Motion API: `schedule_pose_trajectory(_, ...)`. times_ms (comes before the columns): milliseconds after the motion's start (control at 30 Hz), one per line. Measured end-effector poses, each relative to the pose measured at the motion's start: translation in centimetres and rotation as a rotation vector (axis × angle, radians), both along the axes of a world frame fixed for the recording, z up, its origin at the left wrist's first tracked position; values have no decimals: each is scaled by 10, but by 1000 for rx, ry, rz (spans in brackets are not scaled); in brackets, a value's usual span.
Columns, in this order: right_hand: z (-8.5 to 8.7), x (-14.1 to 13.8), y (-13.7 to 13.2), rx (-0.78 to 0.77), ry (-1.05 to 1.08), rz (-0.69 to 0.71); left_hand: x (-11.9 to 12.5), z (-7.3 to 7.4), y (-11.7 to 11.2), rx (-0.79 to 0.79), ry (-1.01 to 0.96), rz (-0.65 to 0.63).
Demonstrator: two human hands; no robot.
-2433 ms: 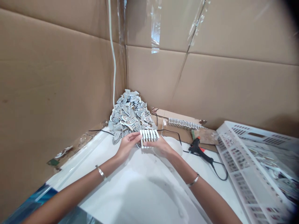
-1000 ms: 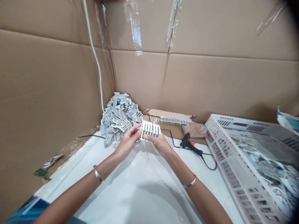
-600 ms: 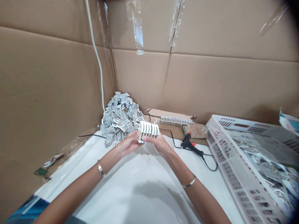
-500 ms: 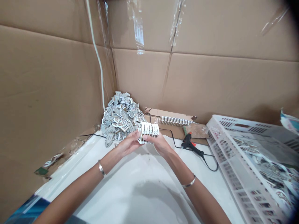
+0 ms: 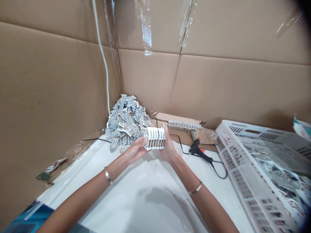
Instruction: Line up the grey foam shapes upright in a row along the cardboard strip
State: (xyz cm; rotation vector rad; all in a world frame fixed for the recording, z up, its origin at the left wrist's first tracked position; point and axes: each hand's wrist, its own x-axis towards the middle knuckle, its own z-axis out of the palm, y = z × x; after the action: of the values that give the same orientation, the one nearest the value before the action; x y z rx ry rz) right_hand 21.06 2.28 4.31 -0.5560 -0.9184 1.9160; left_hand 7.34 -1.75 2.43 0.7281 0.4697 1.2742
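A stack of small white flat pieces [image 5: 155, 138] is pressed together edge-up between both hands above the white table top [image 5: 145, 197]. My left hand [image 5: 134, 149] cups the stack's left end from below, fingers closed on it. At the stack's right end my right hand [image 5: 168, 147] grips with its fingers up behind the pieces. Each wrist wears a metal bangle. Just beyond the hands lies a heap of grey and white printed pieces [image 5: 126, 121] in the corner.
Cardboard walls [image 5: 48, 81] enclose the table on the left and back. A row of white pieces [image 5: 181, 125] stands on a cardboard strip. A black glue gun [image 5: 198, 151] with its cable lies right of the hands. A white plastic crate [image 5: 262, 168] holds more printed pieces.
The stack has been turned and squared up between the hands, its broad side now facing me. My right hand shifted from under the stack to its right end.
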Motion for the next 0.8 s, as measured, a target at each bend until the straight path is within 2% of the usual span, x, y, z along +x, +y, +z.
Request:
schedule_pose_trajectory(167,6,-2,2,-77,32,7,-4,-6,7,49,71,-36)
schedule_pose_trajectory(300,-1,-6,5,-88,42,-35,-5,-10,11,56,111,-44)
schedule_pose_trajectory(433,-7,-9,6,-63,26,-63,-5,-8,13,55,111,-46)
schedule_pose_trajectory(567,-4,-11,4,-99,-17,-117,-8,-4,14,41,124,-88)
schedule_pose_trajectory(700,-3,-11,4,-109,-49,-107,-12,-2,17,25,147,-120)
schedule_pose_trajectory(800,-2,-10,6,-82,-86,-83,-15,-3,21,-6,179,-88)
